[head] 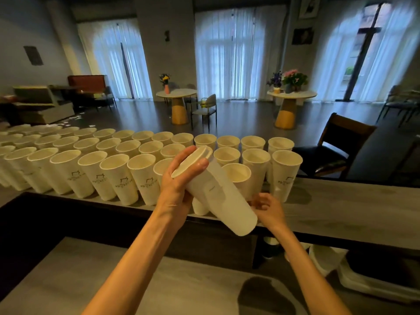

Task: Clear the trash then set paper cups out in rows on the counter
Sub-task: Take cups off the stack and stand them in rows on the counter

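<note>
At frame centre, my left hand (pixel 179 180) wraps closed round a tilted stack of paper cups (pixel 218 194); my right hand (pixel 268 208) curls loosely at its base. I'd pull one off squarely, filling the near-row gap on the counter (pixel 352 201).

Two round tables (pixel 176 93) with flowers (pixel 294 78); dark chair (pixel 336 144), curtained windows (pixel 225 53)

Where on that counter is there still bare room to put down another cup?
The counter is bare to the right of the last cups, out to the dark chair. Left of that, cup rows stand packed rim to rim. The left hand and right hand hold a cup stack over the near row's right end.
</note>
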`<act>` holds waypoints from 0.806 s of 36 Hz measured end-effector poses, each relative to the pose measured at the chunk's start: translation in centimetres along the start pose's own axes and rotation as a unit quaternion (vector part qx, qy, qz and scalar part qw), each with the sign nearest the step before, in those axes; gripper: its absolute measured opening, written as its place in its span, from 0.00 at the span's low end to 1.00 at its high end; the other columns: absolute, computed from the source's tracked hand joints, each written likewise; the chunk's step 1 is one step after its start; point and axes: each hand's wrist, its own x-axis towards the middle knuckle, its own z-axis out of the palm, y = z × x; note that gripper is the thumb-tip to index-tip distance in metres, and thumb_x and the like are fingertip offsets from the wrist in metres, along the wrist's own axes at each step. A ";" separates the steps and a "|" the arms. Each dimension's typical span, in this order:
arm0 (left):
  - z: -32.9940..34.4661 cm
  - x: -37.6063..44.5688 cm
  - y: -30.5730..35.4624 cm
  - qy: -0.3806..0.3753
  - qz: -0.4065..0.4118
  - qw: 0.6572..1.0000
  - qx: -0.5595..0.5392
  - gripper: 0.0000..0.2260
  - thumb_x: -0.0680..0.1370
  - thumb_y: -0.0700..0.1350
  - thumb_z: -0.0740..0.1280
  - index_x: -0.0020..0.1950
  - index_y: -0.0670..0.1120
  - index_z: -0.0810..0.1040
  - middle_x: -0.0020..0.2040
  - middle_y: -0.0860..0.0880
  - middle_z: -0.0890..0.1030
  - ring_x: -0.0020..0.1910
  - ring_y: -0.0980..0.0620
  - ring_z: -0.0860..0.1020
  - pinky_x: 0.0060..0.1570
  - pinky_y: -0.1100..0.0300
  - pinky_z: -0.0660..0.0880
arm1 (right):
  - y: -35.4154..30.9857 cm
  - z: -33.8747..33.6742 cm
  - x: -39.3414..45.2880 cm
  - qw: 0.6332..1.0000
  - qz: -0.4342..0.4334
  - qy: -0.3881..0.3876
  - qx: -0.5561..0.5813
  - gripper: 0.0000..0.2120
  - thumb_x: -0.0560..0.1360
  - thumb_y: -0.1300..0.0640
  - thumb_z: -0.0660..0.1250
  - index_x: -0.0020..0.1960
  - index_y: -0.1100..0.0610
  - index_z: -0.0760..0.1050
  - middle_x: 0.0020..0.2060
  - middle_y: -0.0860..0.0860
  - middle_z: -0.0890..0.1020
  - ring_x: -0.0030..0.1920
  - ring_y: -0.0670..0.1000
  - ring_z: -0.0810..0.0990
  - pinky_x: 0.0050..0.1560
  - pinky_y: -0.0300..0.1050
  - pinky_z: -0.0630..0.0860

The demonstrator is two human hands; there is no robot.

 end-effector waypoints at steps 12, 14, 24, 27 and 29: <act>8.7 0.3 -5.1 -0.111 -0.055 0.992 0.034 0.27 0.63 0.49 0.80 0.62 0.52 0.83 0.54 0.55 0.86 0.55 0.51 0.83 0.50 0.58 0.81 | -0.3 -8.4 -6.2 0.936 0.033 -0.281 0.210 0.48 0.62 0.30 0.74 0.71 0.56 0.68 0.58 0.63 0.82 0.58 0.61 0.81 0.58 0.57 0.79; 9.6 0.6 -5.3 -0.120 -0.016 0.990 0.074 0.28 0.61 0.54 0.81 0.61 0.55 0.84 0.55 0.59 0.85 0.57 0.54 0.82 0.53 0.57 0.82 | -0.3 -9.5 -6.4 0.955 0.016 -0.246 0.164 0.49 0.58 0.28 0.75 0.69 0.55 0.69 0.57 0.57 0.83 0.57 0.59 0.82 0.57 0.56 0.80; 11.1 4.6 -1.5 -0.006 0.144 0.982 0.120 0.33 0.61 0.61 0.81 0.64 0.55 0.81 0.61 0.53 0.82 0.58 0.55 0.81 0.52 0.58 0.82 | 2.1 -13.4 -3.6 0.998 -0.052 -0.037 0.027 0.38 0.60 0.53 0.83 0.65 0.46 0.71 0.59 0.44 0.82 0.62 0.48 0.79 0.59 0.48 0.78; 10.6 5.8 0.1 0.037 0.227 0.961 0.153 0.31 0.64 0.58 0.82 0.64 0.53 0.79 0.61 0.55 0.81 0.58 0.58 0.80 0.53 0.61 0.81 | 3.1 -13.8 -2.7 0.996 -0.032 0.063 0.061 0.40 0.63 0.56 0.82 0.69 0.49 0.67 0.58 0.43 0.78 0.60 0.47 0.77 0.53 0.42 0.75; 10.2 6.3 0.1 0.032 0.255 0.939 0.228 0.30 0.64 0.59 0.82 0.63 0.53 0.78 0.61 0.55 0.80 0.58 0.59 0.78 0.52 0.62 0.81 | 3.2 -13.8 -2.3 0.992 -0.023 0.098 0.080 0.39 0.64 0.56 0.81 0.70 0.51 0.66 0.56 0.43 0.77 0.56 0.46 0.77 0.49 0.40 0.75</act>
